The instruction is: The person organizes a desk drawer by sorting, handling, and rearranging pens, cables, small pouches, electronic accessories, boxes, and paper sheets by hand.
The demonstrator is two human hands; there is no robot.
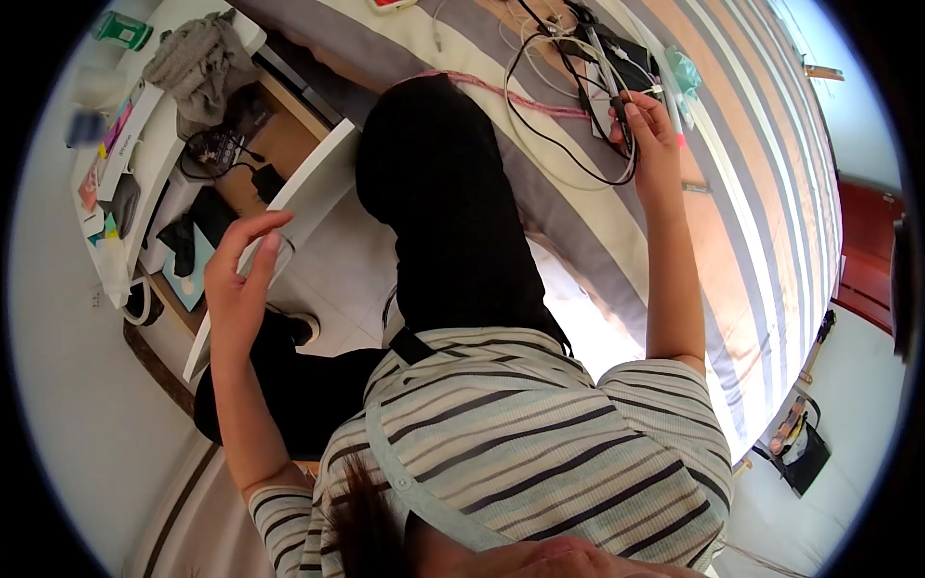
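At the bed's edge, my right hand [650, 140] is closed on a black cable [568, 149], which loops down to the left below the fingers. A tangle of black and white cables [578, 43] lies on the striped bedsheet [737, 226] just beyond it. My left hand [236, 279] hovers by the white front panel [323, 183] of an open drawer, with thumb and fingers apart and nothing in them. Inside the drawer are a black power adapter [267, 183] with its cord and several dark items. Whether the left hand touches the panel, I cannot tell.
A grey cloth [198, 72] is heaped on the white desk above the drawer, near a green container [123, 31]. A crumpled pale-green item [683, 72] lies on the bed beside the cables. A black bag [800, 458] stands on the floor at far right.
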